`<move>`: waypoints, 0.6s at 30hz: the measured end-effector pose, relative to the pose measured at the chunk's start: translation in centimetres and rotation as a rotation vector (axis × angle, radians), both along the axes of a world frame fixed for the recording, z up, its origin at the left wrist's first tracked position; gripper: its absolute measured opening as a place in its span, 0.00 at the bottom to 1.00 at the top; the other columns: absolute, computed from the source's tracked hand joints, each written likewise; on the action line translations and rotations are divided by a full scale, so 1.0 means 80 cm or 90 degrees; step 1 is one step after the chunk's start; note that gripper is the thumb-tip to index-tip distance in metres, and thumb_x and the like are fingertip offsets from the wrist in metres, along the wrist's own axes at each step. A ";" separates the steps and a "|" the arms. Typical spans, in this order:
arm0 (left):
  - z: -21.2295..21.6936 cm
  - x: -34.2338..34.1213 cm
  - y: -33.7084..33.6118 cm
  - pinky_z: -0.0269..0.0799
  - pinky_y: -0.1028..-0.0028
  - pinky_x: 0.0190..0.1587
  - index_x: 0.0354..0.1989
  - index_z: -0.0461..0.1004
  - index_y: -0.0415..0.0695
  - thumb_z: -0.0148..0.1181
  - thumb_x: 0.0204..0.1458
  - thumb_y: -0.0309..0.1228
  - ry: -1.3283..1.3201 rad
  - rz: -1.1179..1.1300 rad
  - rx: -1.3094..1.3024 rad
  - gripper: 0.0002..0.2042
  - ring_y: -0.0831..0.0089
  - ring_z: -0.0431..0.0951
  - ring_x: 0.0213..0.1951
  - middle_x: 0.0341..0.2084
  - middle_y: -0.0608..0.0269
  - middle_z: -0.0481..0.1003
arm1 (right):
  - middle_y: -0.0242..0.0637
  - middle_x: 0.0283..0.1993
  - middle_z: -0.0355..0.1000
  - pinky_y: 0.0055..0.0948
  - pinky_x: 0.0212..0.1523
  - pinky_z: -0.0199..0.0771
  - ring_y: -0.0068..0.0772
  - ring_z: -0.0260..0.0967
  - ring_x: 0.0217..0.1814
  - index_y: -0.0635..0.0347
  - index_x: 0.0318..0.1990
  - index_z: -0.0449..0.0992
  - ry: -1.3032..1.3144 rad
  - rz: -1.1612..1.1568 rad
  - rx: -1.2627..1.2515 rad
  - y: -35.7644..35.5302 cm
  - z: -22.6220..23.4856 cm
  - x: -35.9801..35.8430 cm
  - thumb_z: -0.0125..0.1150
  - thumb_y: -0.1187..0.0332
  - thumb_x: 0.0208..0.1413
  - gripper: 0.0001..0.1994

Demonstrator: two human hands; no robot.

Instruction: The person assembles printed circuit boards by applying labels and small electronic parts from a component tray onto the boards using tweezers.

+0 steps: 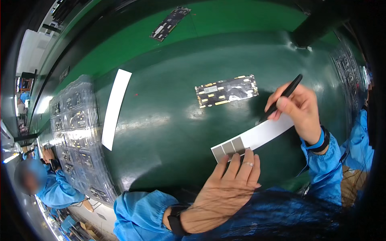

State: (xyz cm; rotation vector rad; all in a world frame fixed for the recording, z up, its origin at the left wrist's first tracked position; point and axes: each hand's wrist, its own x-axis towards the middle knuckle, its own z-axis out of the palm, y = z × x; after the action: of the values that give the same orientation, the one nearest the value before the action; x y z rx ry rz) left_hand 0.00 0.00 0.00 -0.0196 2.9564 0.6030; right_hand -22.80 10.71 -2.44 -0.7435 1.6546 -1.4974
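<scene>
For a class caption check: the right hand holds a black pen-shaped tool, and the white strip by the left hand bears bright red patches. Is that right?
Not quite: the patches are grey-brown, not red, as the head view shows. The right hand does hold the black pen-shaped tool, and the white strip is by the left hand.

White strip (pixel 267 134): my left grip (pixel 225 186) is covering part of its lower edge; my right grip (pixel 301 112) is hiding part of its right end.
Black pen-like tool (pixel 292 86): my fingers are partly concealing its shaft; its tip is proving too small to identify.
Circuit board (pixel 227 91): glare is washing out one area; tiny markings are defying reading.
Clear tray stack (pixel 95 120), left: reflections are obscuring contents.
Person (pixel 58 190), left: the head is appearing blurred.
Blue cloth (pixel 360 138), right: the dark rim is cutting it off.
</scene>
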 end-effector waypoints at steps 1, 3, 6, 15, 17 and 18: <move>0.006 -0.008 -0.009 0.69 0.62 0.63 0.63 0.68 0.39 0.69 0.50 0.44 0.006 0.014 0.022 0.34 0.53 0.72 0.56 0.62 0.50 0.66 | 0.43 0.38 0.80 0.23 0.38 0.79 0.27 0.78 0.35 0.68 0.44 0.76 0.022 -0.033 0.010 -0.007 0.004 -0.004 0.60 0.69 0.66 0.09; 0.004 -0.023 -0.037 0.69 0.60 0.62 0.63 0.68 0.38 0.69 0.50 0.44 0.007 0.027 0.039 0.35 0.53 0.72 0.56 0.61 0.49 0.66 | 0.40 0.38 0.79 0.21 0.37 0.78 0.25 0.78 0.36 0.68 0.44 0.76 0.065 -0.042 -0.004 -0.043 0.004 -0.011 0.60 0.69 0.66 0.09; -0.017 -0.047 -0.061 0.66 0.56 0.65 0.63 0.65 0.31 0.68 0.50 0.47 0.092 0.166 -0.091 0.38 0.47 0.68 0.61 0.61 0.41 0.64 | 0.37 0.37 0.79 0.20 0.37 0.77 0.23 0.77 0.36 0.67 0.45 0.77 0.068 -0.007 -0.034 -0.088 -0.011 -0.022 0.61 0.69 0.66 0.09; -0.041 -0.057 -0.061 0.67 0.56 0.65 0.63 0.66 0.32 0.69 0.47 0.51 0.079 0.163 -0.052 0.41 0.44 0.67 0.62 0.61 0.39 0.64 | 0.34 0.35 0.77 0.19 0.37 0.77 0.21 0.77 0.35 0.67 0.43 0.77 0.015 0.011 0.032 -0.125 -0.025 -0.024 0.63 0.68 0.65 0.09; -0.039 -0.059 -0.062 0.69 0.56 0.64 0.62 0.67 0.33 0.69 0.47 0.51 0.052 0.155 -0.071 0.40 0.44 0.67 0.61 0.61 0.39 0.63 | 0.34 0.34 0.77 0.19 0.37 0.77 0.20 0.77 0.35 0.67 0.43 0.77 0.021 0.015 0.011 -0.127 -0.029 -0.020 0.63 0.68 0.65 0.09; -0.039 -0.061 -0.062 0.69 0.56 0.64 0.62 0.67 0.33 0.69 0.47 0.51 0.050 0.152 -0.070 0.40 0.44 0.67 0.61 0.61 0.39 0.63 | 0.34 0.34 0.77 0.19 0.37 0.77 0.20 0.77 0.35 0.67 0.42 0.77 0.027 0.014 0.009 -0.127 -0.028 -0.021 0.63 0.69 0.65 0.09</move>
State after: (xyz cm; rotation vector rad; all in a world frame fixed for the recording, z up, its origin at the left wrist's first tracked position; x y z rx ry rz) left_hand -4.86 -4.93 -3.11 -0.3729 3.0852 0.4777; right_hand -24.47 0.54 -4.71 -0.7873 1.6821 -1.4626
